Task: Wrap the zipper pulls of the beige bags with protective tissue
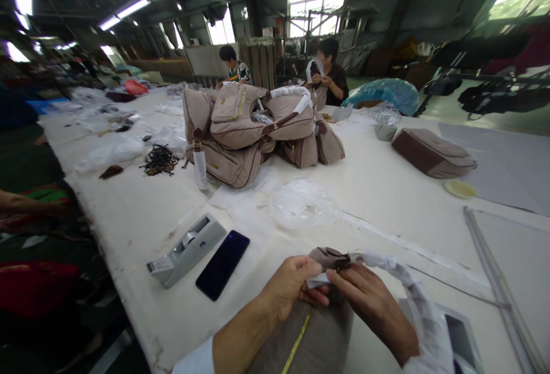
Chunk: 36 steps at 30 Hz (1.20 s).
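Note:
A taupe handbag (330, 328) with a yellow zipper lies close in front of me at the bottom of the view. Its handle (404, 274) is wrapped in white paper and arcs over to the right. My left hand (296, 285) pinches a small white strip (318, 280) at the bag's top end. Against the other side of that strip, near the dark handle fitting, press the fingers of my right hand (369, 296). Part of the bag is hidden under my hands and forearms.
On the white table (378, 196) are a grey tape dispenser (189, 248), a black phone (223, 265) and clear plastic (301, 202). Taupe bags (253, 128) are piled behind. A single bag (433, 153) and yellow disc (459, 189) lie right. Two people sit across the table.

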Tool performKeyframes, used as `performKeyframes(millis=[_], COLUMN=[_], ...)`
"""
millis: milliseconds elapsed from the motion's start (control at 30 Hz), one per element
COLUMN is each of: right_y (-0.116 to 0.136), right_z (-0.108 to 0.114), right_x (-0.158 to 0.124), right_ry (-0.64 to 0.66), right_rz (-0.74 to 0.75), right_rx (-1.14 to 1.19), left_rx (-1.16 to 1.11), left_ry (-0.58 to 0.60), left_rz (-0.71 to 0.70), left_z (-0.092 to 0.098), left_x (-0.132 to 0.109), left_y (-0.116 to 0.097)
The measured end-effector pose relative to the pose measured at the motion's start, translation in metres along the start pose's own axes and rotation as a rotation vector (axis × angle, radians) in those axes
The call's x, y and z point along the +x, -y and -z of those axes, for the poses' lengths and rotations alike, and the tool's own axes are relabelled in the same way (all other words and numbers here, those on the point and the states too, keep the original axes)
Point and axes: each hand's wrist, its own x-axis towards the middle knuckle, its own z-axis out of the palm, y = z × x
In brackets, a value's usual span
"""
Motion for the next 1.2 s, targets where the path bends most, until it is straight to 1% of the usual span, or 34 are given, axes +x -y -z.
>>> performKeyframes(millis=[100, 200, 267, 333, 433, 500, 567, 600, 633, 700, 733, 767, 800, 867, 933, 1067, 1200], right_y=[-0.002, -0.004, -0.001, 0.01, 0.044, 0.074, 0.102, 0.112, 0.118, 0.121, 0.118, 0.113, 0.108, 0.098, 0.092, 0.085, 0.084], right_z=[0.002, 0.0, -0.007, -0.019, -0.038, -0.039, -0.026, -0.015, -0.002, 0.024, 0.035, 0.042, 0.047, 0.048, 0.044, 0.039, 0.042], right_x=[0.004, 0.008, 0.007, 0.0, -0.03, -0.062, -0.101, -0.122, -0.143, -0.182, -0.198, -0.211, -0.221, -0.232, -0.234, -0.226, -0.219], right_ry=[-0.008, -0.024, -0.082, -0.173, -0.287, -0.314, -0.345, -0.387, -0.44, -0.515, -0.542, -0.562, -0.577, -0.593, -0.602, -0.61, -0.593], right_rz=[0.011, 0.0, -0.072, -0.207, -0.483, -0.633, -0.786, -0.949, -1.148, -1.574, -1.727, -1.839, -1.918, -1.98, -1.988, -1.969, -1.932], right_rx=[-0.003, 0.027, 0.06, 0.061, -0.023, -0.062, -0.073, -0.072, -0.08, -0.064, -0.001, 0.11, 0.241, 0.481, 0.6, 0.641, 0.702], left_rx=[0.096, 0.108, 0.119, 0.128, 0.126, 0.125, 0.121, 0.115, 0.107, 0.095, 0.094, 0.096, 0.1, 0.108, 0.109, 0.101, 0.096], left_ry=[0.011, 0.0, -0.023, -0.064, -0.132, -0.166, -0.188, -0.192, -0.195, -0.198, -0.199, -0.199, -0.197, -0.187, -0.177, -0.173, -0.191], left_rz=[0.072, 0.077, 0.031, -0.054, -0.166, -0.195, -0.198, -0.195, -0.192, -0.188, -0.187, -0.188, -0.188, -0.185, -0.184, -0.188, -0.202], left_z=[0.004, 0.002, -0.002, -0.006, -0.009, -0.01, -0.011, -0.012, -0.012, -0.014, -0.014, -0.015, -0.015, -0.015, -0.015, -0.014, -0.016], left_x=[0.004, 0.008, 0.01, 0.009, 0.006, 0.004, 0.003, 0.002, 0.002, 0.002, 0.002, 0.003, 0.003, 0.003, 0.003, 0.003, 0.003], left_y=[-0.002, -0.001, 0.002, 0.006, 0.012, 0.014, 0.015, 0.015, 0.015, 0.017, 0.017, 0.018, 0.019, 0.02, 0.02, 0.02, 0.021])
